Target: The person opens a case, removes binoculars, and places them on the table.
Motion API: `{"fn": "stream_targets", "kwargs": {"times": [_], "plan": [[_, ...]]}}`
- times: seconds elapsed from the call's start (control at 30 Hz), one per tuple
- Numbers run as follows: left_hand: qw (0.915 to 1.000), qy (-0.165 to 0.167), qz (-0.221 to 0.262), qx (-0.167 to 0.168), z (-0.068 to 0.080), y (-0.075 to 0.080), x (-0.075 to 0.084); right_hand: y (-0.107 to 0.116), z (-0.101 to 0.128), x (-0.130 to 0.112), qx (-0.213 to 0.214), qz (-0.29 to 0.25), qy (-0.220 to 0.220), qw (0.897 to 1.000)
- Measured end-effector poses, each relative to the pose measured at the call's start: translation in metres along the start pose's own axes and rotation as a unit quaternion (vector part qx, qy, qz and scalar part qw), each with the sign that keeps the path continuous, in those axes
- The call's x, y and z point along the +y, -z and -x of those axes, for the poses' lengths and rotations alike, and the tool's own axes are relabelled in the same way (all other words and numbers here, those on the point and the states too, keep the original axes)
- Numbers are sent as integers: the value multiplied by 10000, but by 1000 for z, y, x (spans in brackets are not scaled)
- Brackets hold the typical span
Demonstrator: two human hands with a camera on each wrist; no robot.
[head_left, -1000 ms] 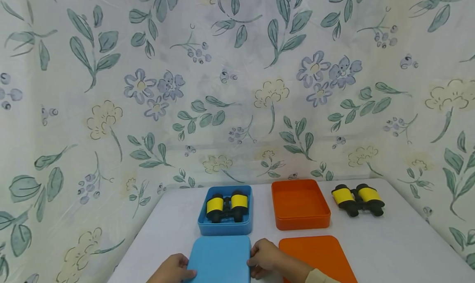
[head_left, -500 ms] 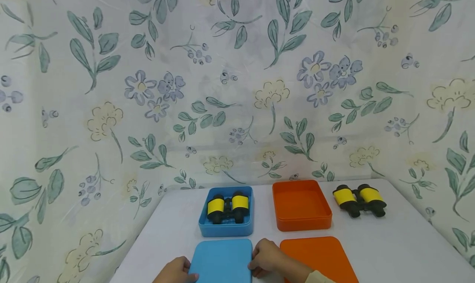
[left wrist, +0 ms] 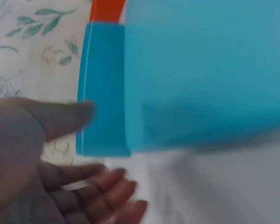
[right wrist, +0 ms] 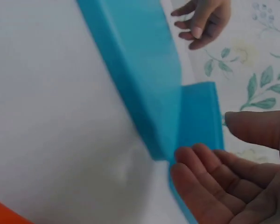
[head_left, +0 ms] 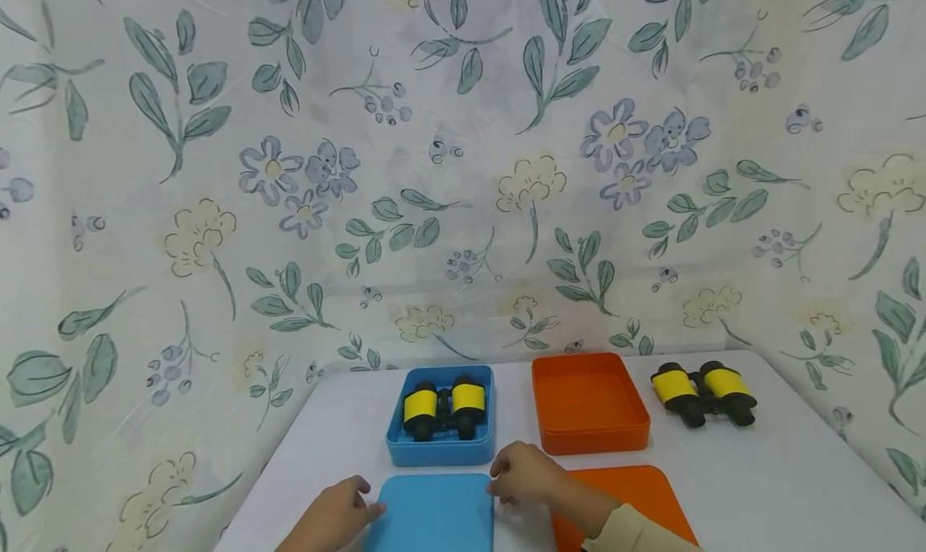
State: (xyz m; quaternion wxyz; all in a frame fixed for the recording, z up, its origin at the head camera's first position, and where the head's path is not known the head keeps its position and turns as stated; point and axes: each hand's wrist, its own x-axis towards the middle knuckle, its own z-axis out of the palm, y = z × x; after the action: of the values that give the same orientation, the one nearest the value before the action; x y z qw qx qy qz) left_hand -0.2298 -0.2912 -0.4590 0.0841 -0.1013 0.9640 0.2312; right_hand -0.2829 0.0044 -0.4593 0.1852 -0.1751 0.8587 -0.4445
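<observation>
A flat blue lid (head_left: 434, 513) lies on the white table (head_left: 760, 488) at the near edge. My left hand (head_left: 340, 510) sits at its far left corner with fingers relaxed, and in the left wrist view the left hand (left wrist: 70, 186) is spread beside the lid (left wrist: 205, 70) without gripping it. My right hand (head_left: 522, 473) is at the far right corner. The right wrist view shows the right hand (right wrist: 214, 186) palm open next to the lid's (right wrist: 135, 70) corner. Just beyond stands an open blue box (head_left: 405, 449) holding black-and-yellow binoculars (head_left: 444, 407).
An open orange box (head_left: 589, 439) stands right of the blue one, with its orange lid (head_left: 637, 504) in front, partly under my right forearm. A second pair of binoculars (head_left: 703, 391) lies at the far right. Flowered cloth (head_left: 463, 174) walls the table on three sides.
Both hands have slid from the lid's sides up to its far corners, and their fingers have loosened from the edges. The boxes and binoculars have not moved.
</observation>
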Motion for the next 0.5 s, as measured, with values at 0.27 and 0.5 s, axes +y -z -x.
{"fn": "stream_targets", "kwargs": {"times": [0.27, 0.5], "plan": [[9749, -1816, -709, 1078, -53, 15, 8, 26, -31, -21, 681, 753, 1317, 9861], [9494, -2609, -1357, 1098, -94, 15, 9, 21, -72, -33, 804, 1486, 1272, 9774]]}}
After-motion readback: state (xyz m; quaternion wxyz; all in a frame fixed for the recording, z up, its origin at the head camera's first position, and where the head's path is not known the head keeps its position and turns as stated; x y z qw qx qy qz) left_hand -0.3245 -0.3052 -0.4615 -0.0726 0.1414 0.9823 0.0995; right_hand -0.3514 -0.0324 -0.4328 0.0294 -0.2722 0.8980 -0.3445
